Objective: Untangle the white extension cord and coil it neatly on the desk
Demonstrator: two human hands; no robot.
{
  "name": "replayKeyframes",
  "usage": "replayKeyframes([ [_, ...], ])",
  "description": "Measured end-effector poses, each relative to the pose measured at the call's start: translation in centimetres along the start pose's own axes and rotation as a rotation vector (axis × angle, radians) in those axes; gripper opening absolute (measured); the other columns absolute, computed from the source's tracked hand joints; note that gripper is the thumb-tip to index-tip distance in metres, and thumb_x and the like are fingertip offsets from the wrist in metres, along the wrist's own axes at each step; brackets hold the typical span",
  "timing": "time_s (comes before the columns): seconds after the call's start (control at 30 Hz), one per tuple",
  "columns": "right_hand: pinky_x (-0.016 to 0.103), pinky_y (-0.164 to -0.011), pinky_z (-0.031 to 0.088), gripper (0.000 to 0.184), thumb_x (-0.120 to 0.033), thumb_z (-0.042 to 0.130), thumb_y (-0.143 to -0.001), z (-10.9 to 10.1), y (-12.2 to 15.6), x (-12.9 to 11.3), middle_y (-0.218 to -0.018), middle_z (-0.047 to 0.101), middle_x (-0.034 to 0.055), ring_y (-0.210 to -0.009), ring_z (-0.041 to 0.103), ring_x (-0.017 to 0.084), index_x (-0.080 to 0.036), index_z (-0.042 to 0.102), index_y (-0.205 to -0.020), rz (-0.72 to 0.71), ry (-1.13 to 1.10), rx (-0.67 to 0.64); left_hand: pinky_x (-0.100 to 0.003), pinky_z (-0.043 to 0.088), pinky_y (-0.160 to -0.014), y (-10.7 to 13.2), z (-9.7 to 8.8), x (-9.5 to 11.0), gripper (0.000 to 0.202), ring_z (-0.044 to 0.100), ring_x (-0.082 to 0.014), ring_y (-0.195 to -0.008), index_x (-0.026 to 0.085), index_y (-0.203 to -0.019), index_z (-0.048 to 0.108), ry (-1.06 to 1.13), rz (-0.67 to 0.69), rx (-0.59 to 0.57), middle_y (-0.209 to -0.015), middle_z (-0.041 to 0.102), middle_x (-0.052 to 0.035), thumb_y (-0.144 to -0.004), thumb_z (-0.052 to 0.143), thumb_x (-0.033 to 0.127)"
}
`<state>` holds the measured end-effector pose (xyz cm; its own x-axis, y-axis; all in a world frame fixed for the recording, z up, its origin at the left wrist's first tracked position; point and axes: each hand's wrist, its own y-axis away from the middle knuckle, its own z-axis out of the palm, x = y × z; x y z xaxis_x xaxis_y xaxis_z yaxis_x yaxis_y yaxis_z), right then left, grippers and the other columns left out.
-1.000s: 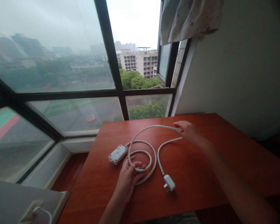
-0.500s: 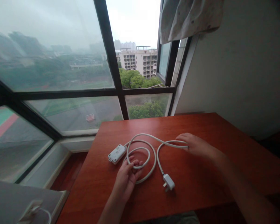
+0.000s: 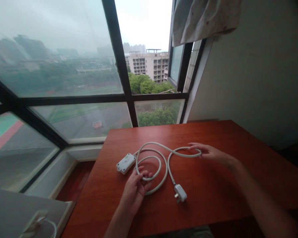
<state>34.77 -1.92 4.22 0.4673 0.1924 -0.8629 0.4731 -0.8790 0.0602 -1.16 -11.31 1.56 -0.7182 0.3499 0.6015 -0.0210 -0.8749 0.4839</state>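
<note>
A white extension cord [image 3: 152, 143] lies in loose loops on the reddish-brown table [image 3: 213, 195]. At its left end is a white socket block [image 3: 126, 163], and its plug [image 3: 180, 192] rests toward the near side with the metal prongs pointing left and down. My left hand [image 3: 137, 185], palm turned up, has its fingers curled round the cord at the lower left of the coils. On the other side, my right hand [image 3: 207, 153] pinches the bend where the cord doubles back. Its thumb is partly hidden.
Large dark-framed windows [image 3: 129, 66] stand beyond the table, one pane ajar under a hanging curtain [image 3: 206, 19]. A pale wall [image 3: 258, 76] rises at the right. At lower left a wall outlet [image 3: 37, 221] has a white lead plugged in.
My right hand's fingers have shifted slightly on the cord's bend, showing more of the loop. The left hand keeps its grip, and the view has shifted a little.
</note>
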Motion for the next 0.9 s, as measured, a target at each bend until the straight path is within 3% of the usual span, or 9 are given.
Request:
replayKeyframes([
  [0.17, 0.042, -0.09, 0.047, 0.049, -0.057, 0.051, -0.084, 0.6, -0.9, 1.4, -0.109, 0.068, 0.0119, -0.101, 0.061, 0.029, -0.017, 0.067, -0.107, 0.073, 0.074, 0.146, -0.042, 0.057, -0.08, -0.1, -0.3, 0.0, 0.029, 0.069, -0.0201, -0.078, 0.016, -0.102, 0.05, -0.004, 0.0, -0.028, -0.079, 0.066, -0.0035, -0.077, 0.056, 0.002],
  [0.37, 0.034, -0.076, 0.052, 0.053, -0.065, 0.052, -0.081, 0.3, -1.9, 1.4, -0.088, 0.068, 0.0083, -0.082, 0.064, 0.023, -0.016, 0.063, -0.097, 0.089, 0.07, 0.245, -0.044, 0.055, -0.083, -0.4, -0.6, -0.1, 0.03, 0.069, -0.0214, -0.082, 0.016, -0.103, 0.048, -0.014, 0.004, -0.071, -0.079, 0.065, -0.0031, -0.078, 0.056, 0.002],
  [0.6, 0.03, -0.06, 0.056, 0.052, -0.069, 0.055, -0.077, -0.5, -3.1, 1.2, -0.076, 0.069, 0.0073, -0.063, 0.066, 0.018, -0.018, 0.061, -0.084, 0.202, -0.033, 0.305, -0.045, 0.054, -0.086, -0.4, -0.4, -0.1, 0.032, 0.068, -0.0214, -0.085, 0.017, -0.104, 0.048, -0.024, 0.021, -0.121, -0.081, 0.066, -0.0029, -0.077, 0.06, 0.005],
  [0.7, 0.029, -0.06, 0.055, 0.046, -0.063, 0.056, -0.079, -0.7, -3.6, 1.5, -0.075, 0.069, 0.0064, -0.064, 0.066, 0.018, -0.018, 0.061, -0.084, 0.175, 0.009, 0.332, -0.045, 0.054, -0.086, -0.4, -0.3, -0.3, 0.033, 0.068, -0.0208, -0.084, 0.017, -0.104, 0.047, -0.03, 0.031, -0.122, -0.081, 0.065, -0.0025, -0.077, 0.062, 0.006],
  [0.8, 0.03, -0.065, 0.053, 0.032, -0.049, 0.057, -0.08, -0.7, -3.8, 1.8, -0.076, 0.069, 0.0061, -0.069, 0.066, 0.019, -0.018, 0.063, -0.085, 0.159, 0.122, 0.367, -0.044, 0.054, -0.084, -0.4, -0.2, -0.5, 0.034, 0.068, -0.021, -0.084, 0.018, -0.104, 0.046, -0.045, 0.039, -0.115, -0.08, 0.065, -0.0021, -0.076, 0.063, 0.008],
  [0.9, 0.031, -0.073, 0.051, 0.019, -0.029, 0.061, -0.071, -0.9, -3.1, 1.8, -0.082, 0.071, 0.0061, -0.077, 0.065, 0.021, -0.018, 0.067, -0.085, 0.151, 0.245, 0.273, -0.043, 0.054, -0.082, -0.2, -0.3, -0.5, 0.034, 0.068, -0.0227, -0.088, 0.019, -0.103, 0.046, -0.068, 0.032, -0.119, -0.08, 0.065, -0.0016, -0.076, 0.064, 0.01],
])
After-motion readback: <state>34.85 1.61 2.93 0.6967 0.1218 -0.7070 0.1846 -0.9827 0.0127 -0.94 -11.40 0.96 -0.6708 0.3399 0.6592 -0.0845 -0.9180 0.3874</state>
